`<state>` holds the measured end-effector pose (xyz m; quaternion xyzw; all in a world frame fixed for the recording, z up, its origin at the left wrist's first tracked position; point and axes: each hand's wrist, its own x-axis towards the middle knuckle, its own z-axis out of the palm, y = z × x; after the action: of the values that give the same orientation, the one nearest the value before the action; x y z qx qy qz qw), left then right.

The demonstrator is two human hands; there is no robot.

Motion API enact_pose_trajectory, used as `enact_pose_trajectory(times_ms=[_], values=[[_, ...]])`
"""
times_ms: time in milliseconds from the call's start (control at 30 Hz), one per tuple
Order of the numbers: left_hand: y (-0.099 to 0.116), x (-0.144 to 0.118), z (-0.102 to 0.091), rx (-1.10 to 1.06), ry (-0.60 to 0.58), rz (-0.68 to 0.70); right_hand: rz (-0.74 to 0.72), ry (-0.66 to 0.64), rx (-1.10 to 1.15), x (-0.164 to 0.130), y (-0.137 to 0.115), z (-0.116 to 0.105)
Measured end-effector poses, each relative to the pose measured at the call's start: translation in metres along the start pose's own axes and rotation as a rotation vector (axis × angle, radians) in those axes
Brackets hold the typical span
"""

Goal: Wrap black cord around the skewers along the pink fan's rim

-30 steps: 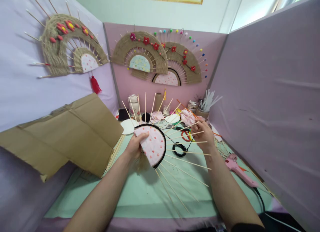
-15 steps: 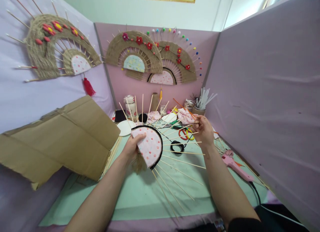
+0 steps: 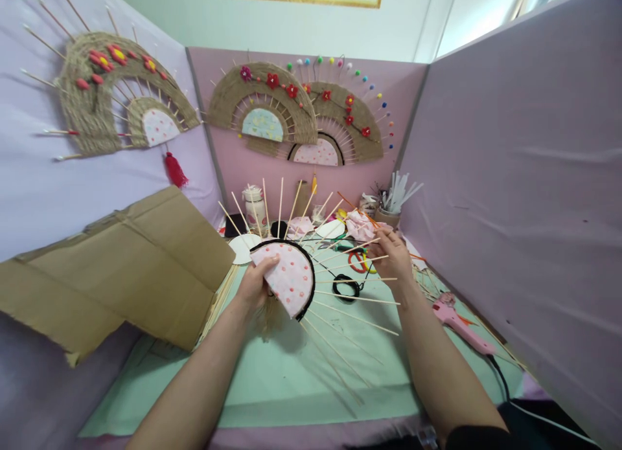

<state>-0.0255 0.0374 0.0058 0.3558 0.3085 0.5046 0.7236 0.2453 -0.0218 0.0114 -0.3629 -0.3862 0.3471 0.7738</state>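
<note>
Head view: the left hand (image 3: pixel 253 285) grips a half-made fan (image 3: pixel 287 278) by its lower edge, thumb pressed on the pink dotted half-disc, holding it up above the green mat (image 3: pixel 286 379). A black cord (image 3: pixel 304 259) already edges the arc of the half-disc, and bare sticks (image 3: pixel 354 300) spread out from it all the way round, so the frame looks built. No jute weaving shows between the sticks yet, whereas the three finished fans (image 3: pixel 265 103) pinned to the walls are filled with woven jute and carry red flowers; by that measure this piece is at an early stage, with the weaving and the decoration still to do.

The right hand (image 3: pixel 396 259) is out at the stick tips on the right side, fingers closed in a pinch on something thin there; whether that is a stick end or the loose end of the cord cannot be told. A spare coil of black cord (image 3: pixel 346 287) lies on the mat just under the sticks, with scissors (image 3: pixel 358 261) beside it. A pink glue gun (image 3: pixel 459 327) lies near the right forearm, a cardboard sheet (image 3: pixel 126 269) leans at the left, and jars and glue sticks (image 3: pixel 398 194) stand at the back
</note>
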Motion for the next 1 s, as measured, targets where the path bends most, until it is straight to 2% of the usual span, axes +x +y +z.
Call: enact_pose_trajectory(times_ms=[233, 367, 500, 767, 1000], values=[[0.002, 0.0, 0.0, -0.024, -0.019, 0.097, 0.164, -0.121, -0.304, -0.007, 0.014, 0.001], [0.003, 0.003, -0.002, -0.068, -0.043, 0.147, 0.205, -0.219, -0.468, -0.012, 0.019, 0.008], [0.003, 0.003, -0.002, -0.112, -0.071, 0.168, 0.28, -0.34, -0.528, -0.019, 0.019, 0.017], [0.002, 0.003, -0.003, -0.124, -0.118, 0.167, 0.425, -0.642, -0.632, -0.037, 0.004, 0.031], [0.001, 0.004, -0.004, -0.146, -0.103, 0.191, 0.443, -0.627, -0.635, -0.033, -0.003, 0.029]])
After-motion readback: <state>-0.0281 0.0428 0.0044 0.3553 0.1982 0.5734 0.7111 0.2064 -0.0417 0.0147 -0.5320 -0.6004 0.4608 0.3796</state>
